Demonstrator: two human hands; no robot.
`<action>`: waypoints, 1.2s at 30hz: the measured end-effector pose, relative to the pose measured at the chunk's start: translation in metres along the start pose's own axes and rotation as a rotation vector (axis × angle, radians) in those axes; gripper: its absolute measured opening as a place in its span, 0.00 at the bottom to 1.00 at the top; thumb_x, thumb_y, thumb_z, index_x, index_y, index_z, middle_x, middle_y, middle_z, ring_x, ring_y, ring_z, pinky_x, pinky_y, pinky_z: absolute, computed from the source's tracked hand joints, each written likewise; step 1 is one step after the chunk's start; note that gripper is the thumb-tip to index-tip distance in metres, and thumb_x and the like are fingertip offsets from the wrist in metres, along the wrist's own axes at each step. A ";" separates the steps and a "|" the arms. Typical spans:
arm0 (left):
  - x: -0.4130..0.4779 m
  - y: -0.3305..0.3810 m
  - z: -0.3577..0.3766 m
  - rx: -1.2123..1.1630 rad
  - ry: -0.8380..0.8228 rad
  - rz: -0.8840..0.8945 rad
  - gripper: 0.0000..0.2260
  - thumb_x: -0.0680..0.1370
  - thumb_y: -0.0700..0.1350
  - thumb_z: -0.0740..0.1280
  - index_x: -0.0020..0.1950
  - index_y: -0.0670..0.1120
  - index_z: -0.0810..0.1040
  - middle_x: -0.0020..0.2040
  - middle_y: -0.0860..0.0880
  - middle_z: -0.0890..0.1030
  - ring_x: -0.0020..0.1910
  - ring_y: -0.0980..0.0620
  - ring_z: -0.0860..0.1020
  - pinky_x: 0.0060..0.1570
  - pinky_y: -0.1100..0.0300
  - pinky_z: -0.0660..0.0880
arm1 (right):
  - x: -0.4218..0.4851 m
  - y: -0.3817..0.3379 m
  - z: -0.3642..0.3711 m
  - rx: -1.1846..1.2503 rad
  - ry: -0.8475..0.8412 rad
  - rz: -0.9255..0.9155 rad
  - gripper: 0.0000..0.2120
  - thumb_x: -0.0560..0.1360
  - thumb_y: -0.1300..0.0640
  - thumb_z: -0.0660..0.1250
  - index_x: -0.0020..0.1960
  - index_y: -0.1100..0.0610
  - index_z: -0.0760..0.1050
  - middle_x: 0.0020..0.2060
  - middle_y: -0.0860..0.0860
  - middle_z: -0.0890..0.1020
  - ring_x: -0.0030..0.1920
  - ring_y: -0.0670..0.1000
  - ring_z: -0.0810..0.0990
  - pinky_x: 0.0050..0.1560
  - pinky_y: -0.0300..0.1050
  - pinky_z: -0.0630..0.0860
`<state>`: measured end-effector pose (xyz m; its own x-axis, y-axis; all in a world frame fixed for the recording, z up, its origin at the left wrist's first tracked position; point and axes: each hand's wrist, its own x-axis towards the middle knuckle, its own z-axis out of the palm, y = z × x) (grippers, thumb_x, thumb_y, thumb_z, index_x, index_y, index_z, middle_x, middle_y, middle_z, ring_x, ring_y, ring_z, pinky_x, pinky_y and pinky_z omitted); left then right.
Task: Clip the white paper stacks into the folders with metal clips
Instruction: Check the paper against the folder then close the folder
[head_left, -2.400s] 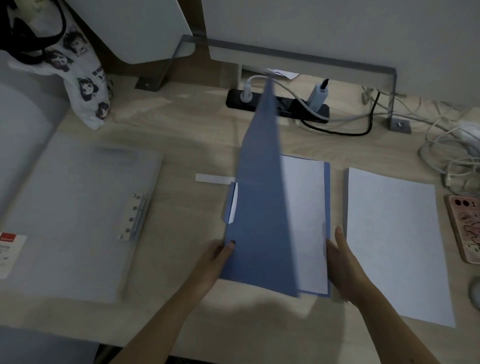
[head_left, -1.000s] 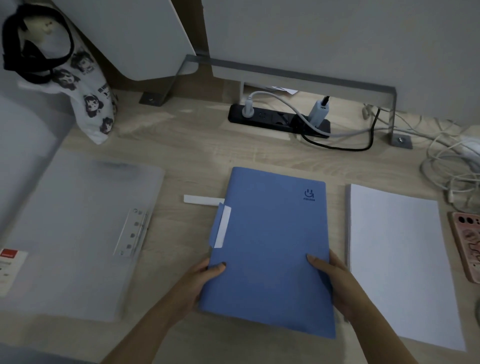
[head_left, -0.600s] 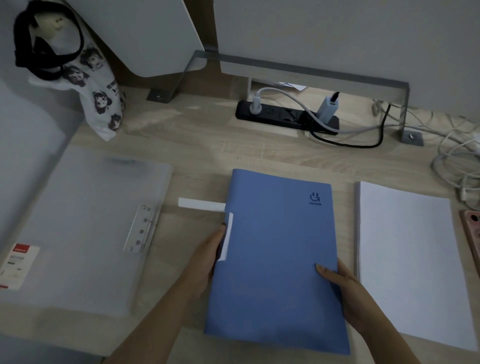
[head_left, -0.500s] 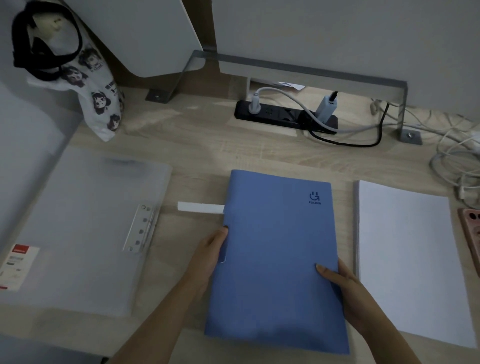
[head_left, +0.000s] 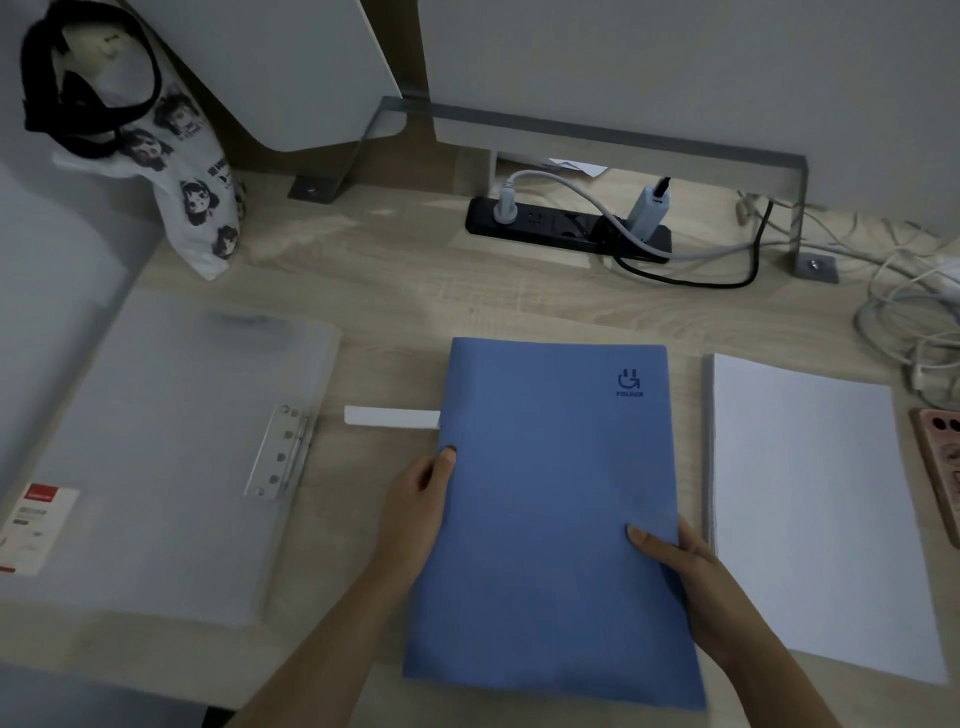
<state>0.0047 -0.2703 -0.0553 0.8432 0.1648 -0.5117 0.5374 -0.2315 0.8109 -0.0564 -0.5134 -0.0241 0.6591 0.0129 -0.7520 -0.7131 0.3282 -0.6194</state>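
– So, had the blue card folder (head_left: 550, 493) changed from a couple of seconds before?
– Yes. Its cover had stood raised then; now it lay shut and flat on the pale wooden desk (head_left: 415, 291), between the frosted plastic folder (head_left: 171, 415) with its metal clip (head_left: 278, 452) and the loose white paper stack (head_left: 810, 509).
– And the hands?
– The left hand (head_left: 415, 509) pinched the left edge, thumb on top, where a white tab had earlier stuck out. The right hand (head_left: 685, 571) gripped the right edge likewise, fingers hidden beneath
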 end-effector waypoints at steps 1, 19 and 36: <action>0.000 0.003 0.001 0.045 0.029 0.017 0.17 0.79 0.50 0.60 0.30 0.48 0.65 0.27 0.54 0.67 0.27 0.59 0.66 0.29 0.66 0.62 | -0.001 0.000 0.001 0.004 -0.004 -0.003 0.22 0.65 0.60 0.74 0.58 0.51 0.76 0.49 0.51 0.85 0.47 0.54 0.85 0.38 0.45 0.81; 0.029 0.028 -0.019 0.729 -0.024 0.270 0.20 0.74 0.63 0.61 0.47 0.45 0.70 0.42 0.49 0.77 0.41 0.49 0.76 0.39 0.56 0.68 | -0.014 -0.009 -0.016 -0.022 0.036 -0.078 0.30 0.58 0.50 0.75 0.59 0.52 0.76 0.52 0.53 0.84 0.49 0.56 0.84 0.41 0.47 0.81; 0.024 0.012 0.028 0.203 -0.096 -0.124 0.19 0.79 0.56 0.54 0.63 0.46 0.71 0.57 0.51 0.76 0.59 0.48 0.74 0.61 0.52 0.69 | -0.013 -0.003 -0.010 0.016 0.117 -0.078 0.16 0.69 0.58 0.70 0.56 0.52 0.75 0.46 0.51 0.86 0.45 0.55 0.85 0.40 0.49 0.81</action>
<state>0.0313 -0.2957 -0.0659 0.7629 0.1141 -0.6364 0.6208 -0.4043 0.6717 -0.0657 -0.5243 -0.0145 0.6796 -0.1232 -0.7232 -0.6561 0.3389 -0.6743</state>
